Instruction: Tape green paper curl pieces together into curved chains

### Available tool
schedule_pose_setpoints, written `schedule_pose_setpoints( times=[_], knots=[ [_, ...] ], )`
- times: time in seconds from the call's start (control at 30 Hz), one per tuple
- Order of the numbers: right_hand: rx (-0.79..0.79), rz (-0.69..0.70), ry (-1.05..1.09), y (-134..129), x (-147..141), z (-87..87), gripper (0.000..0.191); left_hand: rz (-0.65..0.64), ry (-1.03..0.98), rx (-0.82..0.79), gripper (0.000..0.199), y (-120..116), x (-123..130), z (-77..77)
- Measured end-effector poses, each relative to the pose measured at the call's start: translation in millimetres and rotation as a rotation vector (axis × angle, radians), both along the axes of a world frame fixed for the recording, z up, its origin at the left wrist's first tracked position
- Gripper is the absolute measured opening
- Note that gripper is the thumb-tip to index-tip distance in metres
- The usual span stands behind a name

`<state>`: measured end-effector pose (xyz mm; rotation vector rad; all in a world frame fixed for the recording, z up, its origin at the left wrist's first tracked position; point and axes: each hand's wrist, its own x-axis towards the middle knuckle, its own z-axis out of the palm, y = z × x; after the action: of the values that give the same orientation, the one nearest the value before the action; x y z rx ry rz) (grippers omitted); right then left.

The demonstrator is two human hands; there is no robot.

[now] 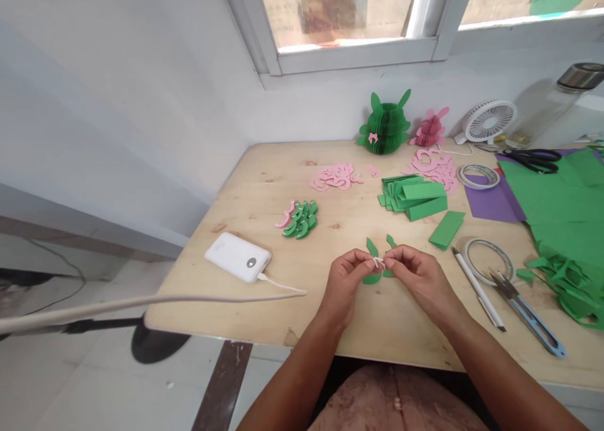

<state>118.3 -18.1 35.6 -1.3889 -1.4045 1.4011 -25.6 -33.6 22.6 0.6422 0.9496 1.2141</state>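
Note:
Fingertips meet over the front of the table, where my left hand [346, 286] and my right hand [419, 281] each pinch a small white strip [378, 262]. It looks like tape or its backing; I cannot tell which. Under and just beyond the fingers lie small green paper cutouts: a pointed ear-like piece [371, 247], a similar piece [391, 241] to its right, and a rounded piece [372, 279] nearer me. My fingers partly cover them. To the left sits a pile of curved green cutouts [301, 220] with a few pink ones [285, 216] at its edge.
Folded green paper strips [418, 197] and pink cutouts [336, 177] lie farther back. A green paper figure [385, 128] stands by the wall. On the right are a white pen [479, 289], a tape roll [488, 259] and a blue cutter [531, 318]. A white power bank [237, 257] lies left.

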Motion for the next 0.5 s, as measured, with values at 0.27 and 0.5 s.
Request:
schedule_pose_setpoints(
  times=[0.27,0.5],
  knots=[
    [-0.011,-0.020,0.012,-0.1,-0.7,-1.7,0.019,-0.007,0.032,0.010,0.011,-1.9,0.3,-1.6],
    [-0.010,-0.018,0.016,0.5,-2.0,0.9,0.018,-0.008,0.212,0.053,0.014,0.0,-1.9,-2.9]
  ],
)
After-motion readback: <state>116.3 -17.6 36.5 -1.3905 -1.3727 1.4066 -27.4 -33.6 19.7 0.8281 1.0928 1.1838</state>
